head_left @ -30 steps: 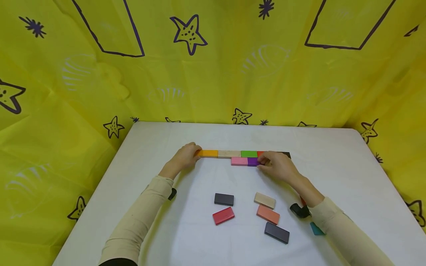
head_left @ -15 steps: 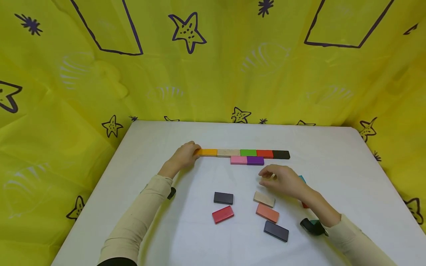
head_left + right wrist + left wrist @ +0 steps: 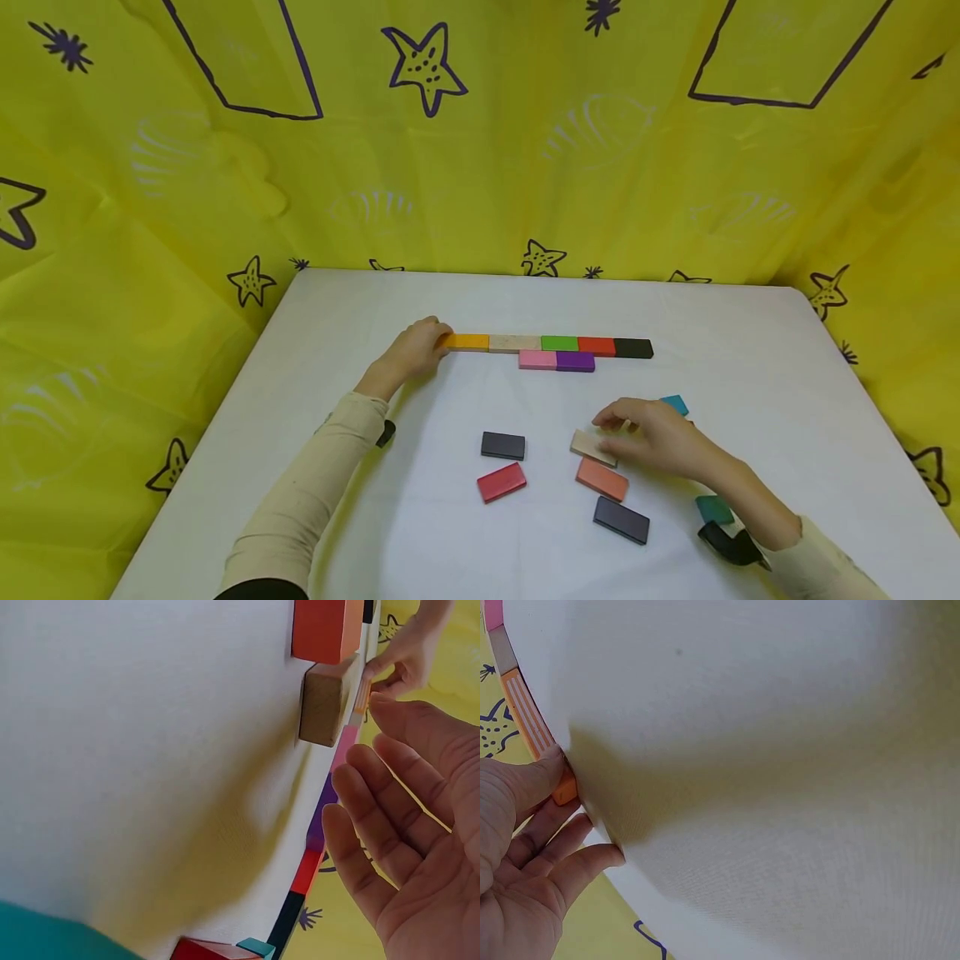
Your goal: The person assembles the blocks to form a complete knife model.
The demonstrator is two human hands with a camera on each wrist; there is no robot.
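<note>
Left hand (image 3: 411, 350) pinches the orange block (image 3: 469, 342); right hand (image 3: 654, 435), loosely spread, hovers by the loose beige block (image 3: 587, 446).

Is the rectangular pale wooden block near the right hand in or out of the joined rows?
Out: the pale wooden block lies on the white tabletop, apart from the joined rows.

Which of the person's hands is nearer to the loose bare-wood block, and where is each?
Right. The right hand is at the right end of the bare-wood block, contact unclear; the left hand is farther off, beyond and leftward, gripping the orange block.
</note>
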